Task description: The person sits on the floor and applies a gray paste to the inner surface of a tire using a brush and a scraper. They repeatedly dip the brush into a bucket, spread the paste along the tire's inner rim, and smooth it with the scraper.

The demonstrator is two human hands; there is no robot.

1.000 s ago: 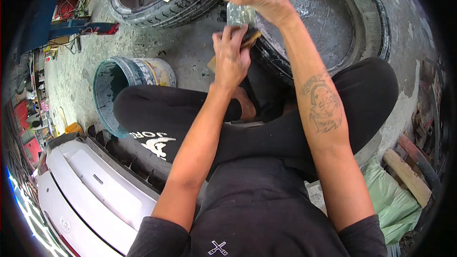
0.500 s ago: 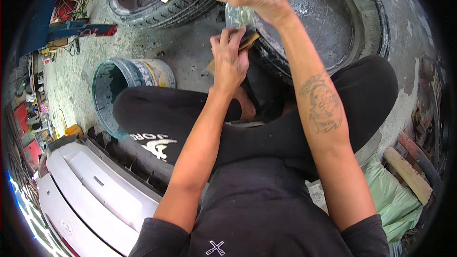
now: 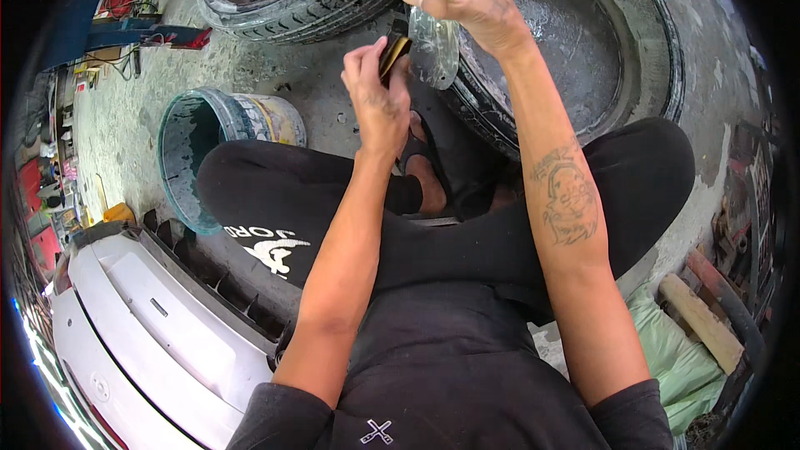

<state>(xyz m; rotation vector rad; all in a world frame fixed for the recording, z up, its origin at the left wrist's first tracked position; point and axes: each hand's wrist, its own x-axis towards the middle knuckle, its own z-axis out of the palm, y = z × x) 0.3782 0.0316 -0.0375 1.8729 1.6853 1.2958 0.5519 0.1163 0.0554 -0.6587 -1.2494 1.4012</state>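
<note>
My left hand (image 3: 379, 104) is closed around a folded sheet of sandpaper (image 3: 395, 55), dark outside with a tan edge. It is held just left of a curved, translucent grey plastic piece (image 3: 434, 52), with a gap between them. That piece hangs from my right hand (image 3: 487, 21), whose fingers are closed round its upper part near the top edge of the view. Part of the plastic is hidden behind the fingers, and its top is cut off by the frame.
A tyre (image 3: 662, 67) lies beyond my right knee, with another tyre (image 3: 325, 8) at the far left. The open, paint-stained bucket (image 3: 212, 100) stands beside my left knee. A silver car panel (image 3: 167, 317) lies at lower left. Green sacking (image 3: 675, 350) and a wooden piece (image 3: 702, 321) are at right.
My left hand has drawn back to the left with the sandpaper, away from the plastic piece it was against. The lower end of the plastic now shows.
</note>
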